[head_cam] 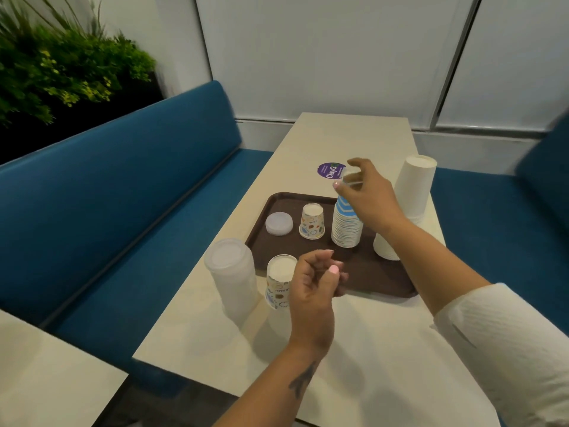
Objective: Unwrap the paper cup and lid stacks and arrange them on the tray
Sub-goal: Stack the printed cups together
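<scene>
Two hands are up: your right hand [366, 192] pinches clear wrap at the top of the blue-striped cup stack [346, 224] on the brown tray [381, 282], mid-frame; your left hand [314, 280] hovers loosely curled, empty, lower centre.

There is one brown tray [381, 282] on one table [354, 349]. Paper cup stacks are four: one blue-striped stack [346, 226] and one short patterned stack [312, 221] on the tray, one tall patterned stack [277, 282] beside it, one tall white stack [409, 198]. Lid stacks are two: one low stack of lids [279, 223], one tall stack of lids [232, 275]. One round purple sticker [328, 173]. Two hands are visible.
</scene>
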Available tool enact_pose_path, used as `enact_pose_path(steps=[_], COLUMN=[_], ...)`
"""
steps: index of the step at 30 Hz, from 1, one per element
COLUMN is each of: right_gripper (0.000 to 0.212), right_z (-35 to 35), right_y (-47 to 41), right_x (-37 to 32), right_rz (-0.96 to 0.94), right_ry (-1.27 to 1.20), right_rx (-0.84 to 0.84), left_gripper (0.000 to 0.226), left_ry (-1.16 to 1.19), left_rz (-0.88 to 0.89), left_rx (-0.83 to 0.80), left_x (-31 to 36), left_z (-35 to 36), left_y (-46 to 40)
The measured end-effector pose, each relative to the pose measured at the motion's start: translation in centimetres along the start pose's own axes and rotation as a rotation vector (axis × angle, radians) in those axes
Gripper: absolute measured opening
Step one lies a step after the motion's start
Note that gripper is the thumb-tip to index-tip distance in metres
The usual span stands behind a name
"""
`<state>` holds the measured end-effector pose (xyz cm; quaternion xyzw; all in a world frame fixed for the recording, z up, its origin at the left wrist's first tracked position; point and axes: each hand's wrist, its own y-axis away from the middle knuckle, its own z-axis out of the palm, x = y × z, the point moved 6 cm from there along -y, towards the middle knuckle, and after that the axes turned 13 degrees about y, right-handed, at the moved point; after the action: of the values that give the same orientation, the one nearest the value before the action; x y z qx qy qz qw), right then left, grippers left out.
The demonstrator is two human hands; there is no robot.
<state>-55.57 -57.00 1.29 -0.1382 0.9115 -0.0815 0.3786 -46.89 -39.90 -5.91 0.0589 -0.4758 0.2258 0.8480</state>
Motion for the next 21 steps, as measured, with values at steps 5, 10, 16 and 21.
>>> enact_pose_path(steps=[5, 10, 16, 21], right_gripper=[0.040, 0.037, 0.051, 0.082], right_z=[1.3, 4.3, 8.3, 10.9], right_y=[4.7, 8.8, 12.1, 13.0], right_x=[-1.9, -2.8, -2.1, -1.9], right_rz=[-0.018, 0.004, 0.111, 0.169], right_ry=[-0.067, -0.073, -0.133, -0.187], right_rx=[-0.071, -0.166, -0.321, -0.367], left_gripper=[0.012, 0.018, 0.038, 0.063], left_ry=[-0.138, -0.197, -0.307, -0.425], left_rz=[0.269, 0.266, 0.133, -0.058], left_rx=[-0.036, 0.000, 0.043, 0.018], left_x=[2.2, 2.3, 1.1, -1.3], left_z=[-2.9, -6.8, -11.0, -13.4], left_y=[0.4, 1.3, 1.4, 0.5])
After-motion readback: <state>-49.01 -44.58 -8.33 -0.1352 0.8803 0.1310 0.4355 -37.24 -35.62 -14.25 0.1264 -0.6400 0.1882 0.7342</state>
